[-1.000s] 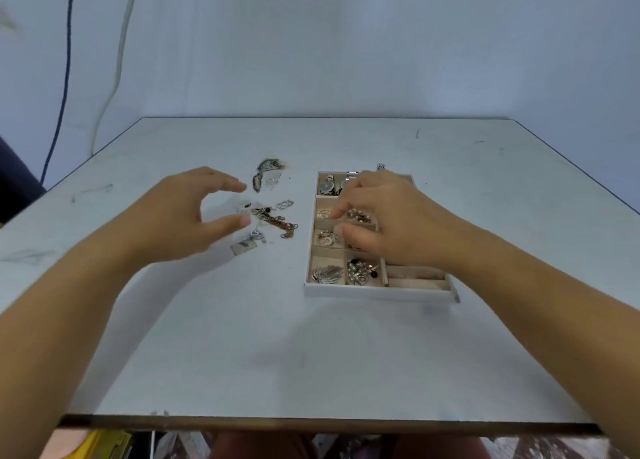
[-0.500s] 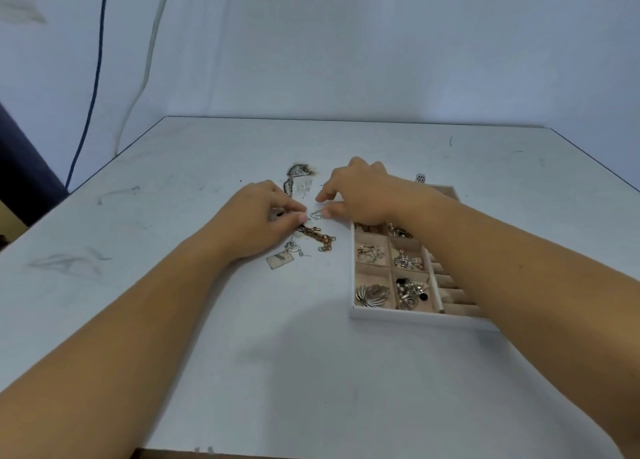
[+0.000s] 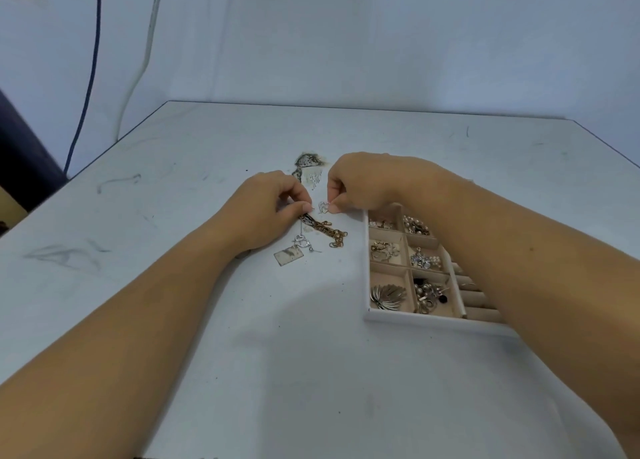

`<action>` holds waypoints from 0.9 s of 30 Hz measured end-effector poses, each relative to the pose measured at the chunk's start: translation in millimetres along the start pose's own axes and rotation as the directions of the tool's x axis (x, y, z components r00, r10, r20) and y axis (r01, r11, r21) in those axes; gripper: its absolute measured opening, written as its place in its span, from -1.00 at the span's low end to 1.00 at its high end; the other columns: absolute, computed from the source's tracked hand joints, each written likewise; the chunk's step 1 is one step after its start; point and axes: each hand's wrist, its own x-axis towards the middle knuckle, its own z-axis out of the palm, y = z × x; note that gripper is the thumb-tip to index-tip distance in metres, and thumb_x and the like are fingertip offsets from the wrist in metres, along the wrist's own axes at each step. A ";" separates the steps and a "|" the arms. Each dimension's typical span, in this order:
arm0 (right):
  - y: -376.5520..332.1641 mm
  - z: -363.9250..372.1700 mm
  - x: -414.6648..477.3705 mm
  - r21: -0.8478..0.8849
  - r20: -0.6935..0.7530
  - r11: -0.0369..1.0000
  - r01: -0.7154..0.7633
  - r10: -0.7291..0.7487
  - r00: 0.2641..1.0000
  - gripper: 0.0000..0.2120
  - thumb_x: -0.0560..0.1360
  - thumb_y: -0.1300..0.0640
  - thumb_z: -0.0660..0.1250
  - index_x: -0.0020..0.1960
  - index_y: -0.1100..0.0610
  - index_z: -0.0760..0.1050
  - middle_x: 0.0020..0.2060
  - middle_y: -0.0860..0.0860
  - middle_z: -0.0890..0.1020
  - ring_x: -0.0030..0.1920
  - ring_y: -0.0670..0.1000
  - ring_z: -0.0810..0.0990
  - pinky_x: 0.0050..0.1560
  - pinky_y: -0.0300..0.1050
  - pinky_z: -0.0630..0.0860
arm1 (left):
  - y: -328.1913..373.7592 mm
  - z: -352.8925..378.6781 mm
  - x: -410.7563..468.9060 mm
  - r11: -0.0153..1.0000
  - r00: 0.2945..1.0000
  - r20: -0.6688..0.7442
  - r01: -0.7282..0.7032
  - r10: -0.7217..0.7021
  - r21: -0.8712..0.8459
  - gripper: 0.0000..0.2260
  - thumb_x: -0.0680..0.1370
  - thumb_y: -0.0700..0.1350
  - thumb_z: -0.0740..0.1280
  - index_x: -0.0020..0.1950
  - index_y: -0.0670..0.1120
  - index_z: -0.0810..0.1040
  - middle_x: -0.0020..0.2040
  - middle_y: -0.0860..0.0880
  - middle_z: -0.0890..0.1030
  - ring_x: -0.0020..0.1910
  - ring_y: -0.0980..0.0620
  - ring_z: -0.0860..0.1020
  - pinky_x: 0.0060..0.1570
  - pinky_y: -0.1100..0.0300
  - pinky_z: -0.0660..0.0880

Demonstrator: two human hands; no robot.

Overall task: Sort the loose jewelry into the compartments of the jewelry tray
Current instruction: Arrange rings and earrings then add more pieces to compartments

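Note:
The white jewelry tray (image 3: 433,320) sits on the right, and its compartments hold earrings, pearls and a silver leaf brooch (image 3: 388,296). Loose pieces lie to its left. My right hand (image 3: 367,181) reaches across the tray's far end and pinches a small silver heart piece (image 3: 323,207) just above the table. My left hand (image 3: 266,209) is pinched shut right beside it, over a gold chain (image 3: 332,233). I cannot see anything in that pinch. My right forearm hides the tray's right-hand slots.
More loose pieces lie around: a rectangular tag (image 3: 288,255), a silver charm (image 3: 301,241), a dark filigree piece (image 3: 306,161) and a sparkly cluster (image 3: 314,179). The grey table (image 3: 173,188) is scuffed. Cables (image 3: 90,78) hang on the wall at the back left.
My right hand left the tray and crossed left to the loose pile, closing on the silver heart piece. My left hand closed from open into a pinch beside it.

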 end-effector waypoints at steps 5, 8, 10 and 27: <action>3.9 0.2 -6.0 0.061 -0.039 0.997 0.037 -0.034 0.999 -0.85 0.46 0.01 0.37 -0.11 0.10 0.57 -0.23 -0.11 0.59 -0.23 -0.10 0.47 -0.10 -0.05 0.43 | 1.8 -1.8 -1.3 0.999 1.000 0.001 0.025 -0.025 -0.029 -0.96 0.53 -0.08 0.34 -0.10 0.02 0.58 -0.14 0.09 0.61 -0.07 0.07 0.53 -0.05 0.24 0.41; 5.7 4.8 -10.9 0.100 -0.095 0.994 0.053 -0.044 0.994 -0.92 0.42 0.06 0.35 -0.14 0.06 0.53 -0.26 -0.14 0.55 -0.23 -0.12 0.48 -0.10 -0.09 0.34 | 2.2 -3.9 -2.9 0.997 0.998 -0.022 0.052 -0.054 -0.059 -0.94 0.54 -0.10 0.32 -0.10 0.04 0.55 -0.18 0.12 0.60 -0.20 0.18 0.52 -0.18 0.40 0.37; 6.5 7.5 -11.4 0.117 -0.129 0.991 0.071 -0.056 0.990 -0.93 0.39 0.08 0.35 -0.14 0.04 0.51 -0.26 -0.15 0.55 -0.20 -0.10 0.50 -0.09 -0.10 0.33 | 2.3 -5.2 -3.7 0.993 0.996 -0.046 0.071 -0.075 -0.089 -0.92 0.54 -0.09 0.33 -0.13 0.08 0.54 -0.21 0.12 0.60 -0.29 0.23 0.50 -0.25 0.45 0.35; -6.6 9.0 -0.9 0.027 -0.201 0.997 0.073 -0.066 0.977 -0.81 0.51 0.17 0.29 0.10 0.13 0.57 -0.08 -0.04 0.55 -0.06 -0.04 0.51 0.00 -0.17 0.47 | 0.7 -13.5 -8.7 0.920 0.981 -0.029 0.170 -0.193 -0.353 -0.83 0.46 -0.22 0.44 -0.04 0.04 0.62 -0.12 -0.01 0.69 -0.10 0.03 0.65 0.01 0.36 0.53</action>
